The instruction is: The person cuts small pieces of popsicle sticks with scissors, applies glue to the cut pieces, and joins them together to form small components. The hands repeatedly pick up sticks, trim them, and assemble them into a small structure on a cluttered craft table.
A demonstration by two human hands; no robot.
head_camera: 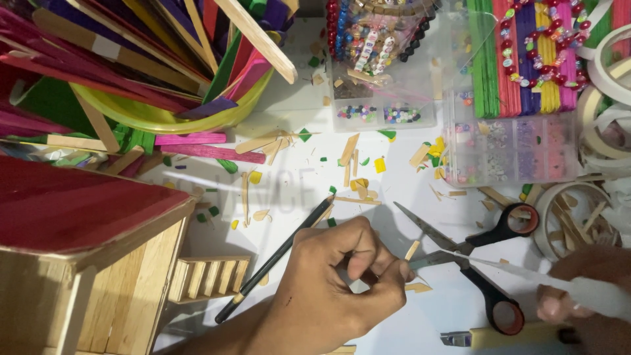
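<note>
From where I watch, the left hand (328, 289) sits lowest and nearest, its fingers (368, 253) curled in narrow and pinched on a small wooden stick piece (412, 250) — a short, pale sliver whose tip pokes out just beyond the fingertips, its long axis running up and slightly right. The right hand (591, 289) comes in from the lower right edge, blurred; its fingers are wrapped around a white glue tube (559, 283), and the tube's thin nozzle points left toward the stick piece, stopping just short of it. So the sliver lies right at the left fingertips and just left of the nozzle tip — the left hand is clearly the nearer one.

Just past the left fingers, on the white worktop (289, 190), a black pencil (276, 260) lies on a slant, and black-handled scissors (473, 246) lie open directly behind the sliver. To the left of the left hand stands a little wooden house (85, 263) with a red roof, a small stick ladder piece (207, 277) beside it.

Farther out, wood chips and coloured offcuts litter the worktop. Beyond them sit a yellow bowl (164, 118) crammed with coloured craft sticks, clear bead boxes (506, 144), and tape rolls (608, 112) at the far right.
</note>
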